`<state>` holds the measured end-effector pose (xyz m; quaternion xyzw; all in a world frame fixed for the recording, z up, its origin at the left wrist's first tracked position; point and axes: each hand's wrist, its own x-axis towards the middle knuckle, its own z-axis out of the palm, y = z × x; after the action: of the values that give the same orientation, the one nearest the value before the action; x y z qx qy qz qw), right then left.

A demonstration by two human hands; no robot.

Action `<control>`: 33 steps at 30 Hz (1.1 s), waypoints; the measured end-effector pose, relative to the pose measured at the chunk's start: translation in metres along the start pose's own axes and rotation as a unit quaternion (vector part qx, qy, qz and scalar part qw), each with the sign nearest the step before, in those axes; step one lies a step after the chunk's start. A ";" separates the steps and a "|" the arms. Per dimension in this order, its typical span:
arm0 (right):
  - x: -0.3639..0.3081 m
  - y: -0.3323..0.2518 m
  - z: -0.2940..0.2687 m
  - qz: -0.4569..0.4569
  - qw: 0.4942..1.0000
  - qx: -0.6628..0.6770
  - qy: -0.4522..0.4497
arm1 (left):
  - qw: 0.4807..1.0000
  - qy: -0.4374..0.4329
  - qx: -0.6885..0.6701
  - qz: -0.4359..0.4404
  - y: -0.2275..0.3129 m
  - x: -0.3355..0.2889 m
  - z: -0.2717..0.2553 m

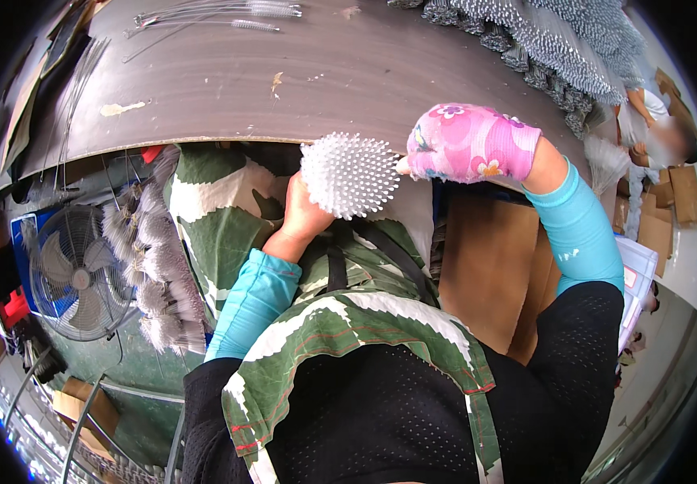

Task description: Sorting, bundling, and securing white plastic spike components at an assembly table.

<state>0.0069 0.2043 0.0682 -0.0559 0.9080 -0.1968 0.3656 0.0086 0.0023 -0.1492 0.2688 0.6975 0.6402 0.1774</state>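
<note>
My left hand [303,211] is wrapped round a thick bundle of straw brushes [350,176], their white-tipped ends facing up in a rounded dome. The bundle stands at the table's near edge, over my lap; its lower part is hidden. To its right is my right hand [473,145] in a pink flowered glove, its fingers curled closed. A bare fingertip pokes out of the glove close to the bundle's right side; anything pinched there is too small to make out.
Loose wire brushes [255,10] lie on the brown table [227,89]. A big pile of brushes [558,48] covers its far right. A fan [82,278] and hanging brush bundles [155,266] are at left; a cardboard box [485,274] sits beneath the table. Another person [659,133] is at right.
</note>
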 end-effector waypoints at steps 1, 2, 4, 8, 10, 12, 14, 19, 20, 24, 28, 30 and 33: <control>0.000 -0.003 0.000 -0.001 0.999 -0.034 0.002 | 1.000 0.002 0.001 -0.001 0.000 0.000 0.000; 0.000 -0.004 0.003 -0.003 0.999 -0.035 0.001 | 1.000 0.003 -0.004 -0.009 0.001 0.000 -0.001; -0.003 -0.002 0.007 -0.028 0.994 -0.096 0.054 | 1.000 0.003 -0.012 -0.016 0.006 0.001 -0.002; -0.014 0.002 -0.002 0.026 0.999 0.029 0.027 | 0.999 -0.003 -0.024 -0.033 0.009 0.001 -0.001; -0.017 0.006 0.001 0.036 0.999 0.021 0.016 | 0.999 -0.007 -0.023 -0.028 0.007 0.001 -0.002; -0.018 0.007 0.003 0.033 0.999 -0.002 0.006 | 0.999 -0.019 0.034 0.020 0.008 0.002 -0.004; -0.017 0.001 0.005 0.039 0.999 -0.018 0.012 | 0.997 -0.026 0.062 0.031 0.008 0.002 -0.004; -0.014 0.001 0.010 0.006 0.998 -0.049 0.050 | 0.992 -0.036 0.104 0.062 0.003 0.003 -0.004; -0.015 -0.001 0.009 0.009 0.997 -0.060 0.047 | 0.989 -0.039 0.122 0.069 0.003 0.003 -0.004; -0.013 -0.005 0.009 -0.033 0.991 -0.103 0.079 | 0.989 -0.032 0.126 0.073 0.001 0.002 -0.005; -0.014 -0.008 0.005 -0.022 0.991 -0.121 0.062 | 0.984 -0.035 0.152 0.090 0.003 0.003 -0.005; -0.017 -0.006 0.003 -0.007 0.994 -0.100 0.046 | 0.987 -0.040 0.138 0.068 0.004 0.004 -0.005; -0.019 -0.008 0.002 0.037 0.995 -0.090 0.013 | 0.991 -0.033 0.118 0.061 0.002 0.003 -0.005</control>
<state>0.0215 0.2007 0.0826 -0.0524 0.9282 -0.1016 0.3542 0.0039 -0.0001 -0.1459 0.3507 0.7445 0.5535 0.1276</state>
